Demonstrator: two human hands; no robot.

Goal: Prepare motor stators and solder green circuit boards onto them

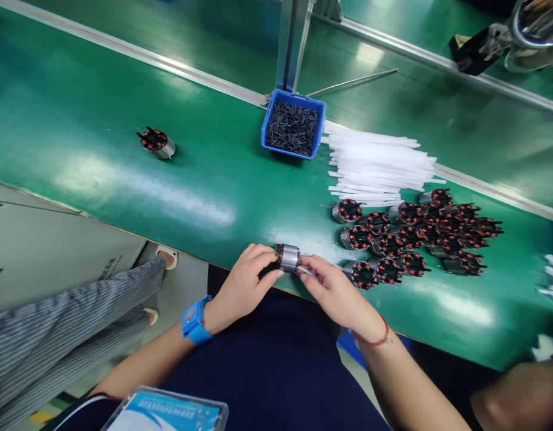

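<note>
The green desk (222, 161) stretches out beneath and beyond the hands. Right of the hands stands a crowd of motor parts (388, 245); further out, ahead of the right hand, lies a heap of white tubes (375, 164), and straight ahead of both sits a blue bin (293, 154) of small black pieces. The left hand (245, 281) grasps one end of a motor part (289, 258), which lies on its side between the hands at the near edge of the desk. The right hand (337, 290) pinches a slim pale tube (307, 273) at the other end; whether it reaches inside cannot be told. For good work, the left grip should be firm yet gentle on the windings, and the tube kept in line with the opening rather than forced. Fine wires (274, 237) by the left fingertips look easy to bend, so the fingers should stay clear of them.
</note>
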